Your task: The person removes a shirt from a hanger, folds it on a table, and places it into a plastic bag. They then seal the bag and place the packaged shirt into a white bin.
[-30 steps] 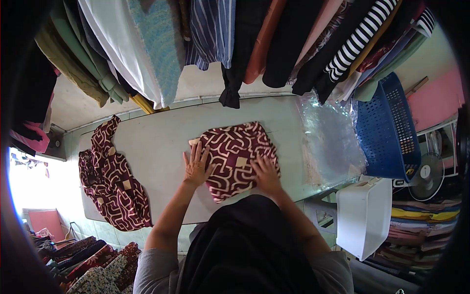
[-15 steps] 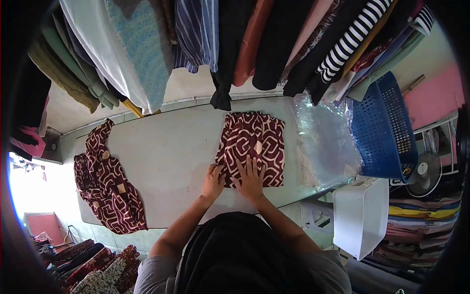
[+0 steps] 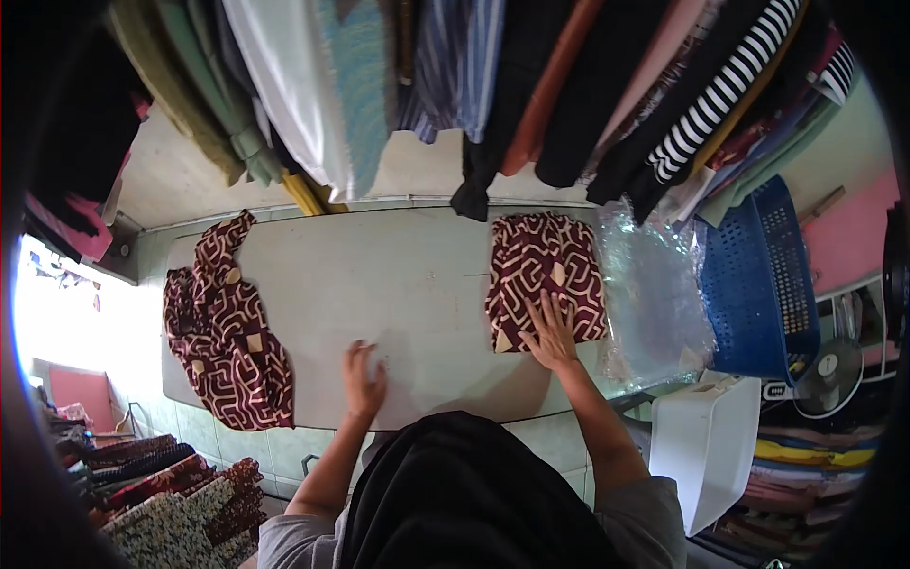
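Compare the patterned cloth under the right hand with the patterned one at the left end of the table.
The right cloth is folded into a neat flat rectangle; the left cloth lies loose and rumpled in a long heap. The right hand presses flat on the right cloth; no hand touches the left cloth, and the left hand rests on the bare table. Both share the same maroon-and-cream maze print.

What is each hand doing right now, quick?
Left hand: open, flat on the bare table, holding nothing.
Right hand: open, palm down on the folded patterned garment, gripping nothing.
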Available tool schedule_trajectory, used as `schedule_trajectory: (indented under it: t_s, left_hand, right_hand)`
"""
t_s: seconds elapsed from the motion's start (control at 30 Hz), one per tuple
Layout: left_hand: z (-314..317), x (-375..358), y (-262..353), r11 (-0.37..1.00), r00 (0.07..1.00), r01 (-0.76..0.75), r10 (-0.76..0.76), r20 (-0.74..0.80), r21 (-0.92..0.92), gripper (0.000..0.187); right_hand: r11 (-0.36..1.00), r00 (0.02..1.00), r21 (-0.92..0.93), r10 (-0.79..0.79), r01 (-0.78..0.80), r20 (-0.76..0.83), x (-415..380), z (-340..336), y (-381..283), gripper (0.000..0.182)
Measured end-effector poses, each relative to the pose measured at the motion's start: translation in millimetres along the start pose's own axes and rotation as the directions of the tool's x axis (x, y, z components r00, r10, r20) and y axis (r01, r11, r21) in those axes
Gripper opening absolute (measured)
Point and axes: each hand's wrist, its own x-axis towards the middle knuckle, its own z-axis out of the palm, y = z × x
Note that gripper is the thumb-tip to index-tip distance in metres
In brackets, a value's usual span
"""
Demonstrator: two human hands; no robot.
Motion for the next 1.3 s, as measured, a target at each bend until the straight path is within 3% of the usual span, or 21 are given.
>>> schedule_trajectory:
  t_s: [0.1,0.17,0.23,0.3,0.33,0.37,0.43,0.5,0.57,0.63,0.7,0.73,0.77,0.83,0.87,0.9,0.93,1.0,1.1,1.23,1.3]
  left_hand:
    - [-48.7,-11.3,-50.8,0.941,0.931,0.162,-0.046,-0.362,0.297,0.039]
    - [-78.0,-20.0,-83.1,0.915,0.847,0.306,-0.136,-0.513,0.263,0.041]
    - [-102.5,-26.5,-101.8,0.824,0.794,0.442,-0.176,-0.582,0.354,0.053]
    - [-126.2,-24.5,-100.5,0.753,0.838,0.478,-0.237,-0.491,0.452,0.060]
    - [-135.2,-26.1,-113.3,0.793,0.902,0.378,-0.199,-0.383,0.477,0.062]
    - [-135.5,-32.9,-130.8,0.737,0.852,0.524,-0.465,-0.242,0.428,0.055]
    - [-136.7,-31.8,-168.3,0.790,0.830,0.557,-0.540,-0.138,0.257,0.044]
    - [-134.4,-26.1,-168.5,0.898,0.921,0.383,-0.353,-0.164,0.217,0.036]
    - [-130.0,-18.0,-167.6,0.942,0.943,0.319,-0.326,0.062,0.103,0.034]
    - [-120.4,-16.1,-153.2,0.993,0.965,0.110,-0.116,0.234,0.039,0.032]
    - [-117.9,-8.2,-120.2,0.992,0.828,0.122,-0.077,0.555,-0.044,0.032]
    - [-109.0,-12.9,-110.9,0.984,0.818,0.038,0.069,0.571,-0.173,0.028]
    - [-105.8,-16.8,-104.6,0.952,0.795,-0.042,0.215,0.568,-0.303,0.025]
    - [-119.7,-16.5,-101.6,0.931,0.765,-0.123,0.309,0.565,-0.343,0.022]
    - [-130.5,-14.9,-100.3,0.904,0.729,-0.198,0.394,0.559,-0.378,0.019]
    - [-142.1,-11.6,-107.7,0.919,0.771,-0.141,0.336,0.541,-0.369,0.016]
    - [-152.7,-11.2,-123.3,0.947,0.866,-0.187,0.285,0.411,-0.262,0.017]
    - [-181.5,-4.6,-148.4,0.985,0.976,-0.173,0.175,0.130,-0.028,0.023]
    - [-199.9,4.9,-187.0,0.935,0.989,0.035,0.018,-0.145,0.352,0.041]
    - [-210.9,15.6,-211.8,0.970,0.975,0.033,-0.084,0.204,0.242,0.043]
    - [-208.0,20.8,-215.9,0.965,0.975,-0.012,-0.047,0.216,0.263,0.040]
  right_hand:
    - [0.985,0.982,0.170,-0.008,0.040,-0.186,-4.3,-13.3,-27.0,0.069]
    - [0.984,0.981,0.153,-0.067,0.096,-0.184,-11.5,-10.8,-47.5,0.071]
    - [0.978,0.990,0.154,-0.140,0.142,-0.024,-16.0,-0.7,-67.3,0.072]
    - [0.978,0.993,0.177,-0.115,0.114,-0.007,-13.9,-0.6,-78.6,0.073]
    - [0.986,1.000,0.166,-0.027,0.028,-0.007,-12.2,-1.5,-85.3,0.073]
    - [0.985,0.998,0.158,0.065,-0.063,-0.007,-11.6,-2.6,-94.1,0.073]
    - [0.977,0.995,0.202,0.085,-0.073,-0.050,-10.1,-3.7,-120.0,0.072]
    - [0.948,0.971,0.319,0.056,0.021,-0.232,-2.9,-5.1,-153.6,0.071]
    - [0.953,0.957,0.289,-0.006,0.094,-0.289,13.2,-8.4,-201.2,0.068]
    - [0.670,0.978,0.717,-0.064,0.191,-0.201,30.1,-4.0,-253.9,0.068]
    - [0.377,0.997,0.924,-0.017,-0.062,0.073,40.5,-0.3,-308.3,0.071]
    - [0.445,1.000,0.895,-0.002,-0.010,0.012,44.9,10.3,-329.9,0.073]
    - [0.620,0.976,0.760,-0.042,0.194,-0.215,48.9,15.1,-348.4,0.076]
    - [0.742,0.984,0.652,-0.055,0.154,-0.169,46.1,15.2,-366.7,0.068]
    - [0.748,0.998,0.662,-0.032,0.058,-0.051,44.8,24.7,-366.3,0.059]
    - [0.750,0.998,0.661,-0.007,-0.040,0.069,41.3,33.0,-361.9,0.051]
    - [0.721,0.998,0.691,0.064,-0.047,0.000,35.0,29.3,-360.1,0.037]
    - [0.718,0.990,0.694,0.128,-0.052,-0.058,14.3,26.0,-344.9,0.035]
    - [0.717,0.968,0.693,0.219,-0.075,-0.121,-22.4,22.3,-328.3,0.033]
    - [0.737,0.940,0.652,0.324,-0.177,-0.111,-66.4,23.4,-334.3,0.035]
    - [0.756,0.933,0.616,0.348,-0.223,-0.089,-72.0,14.1,-343.8,0.037]
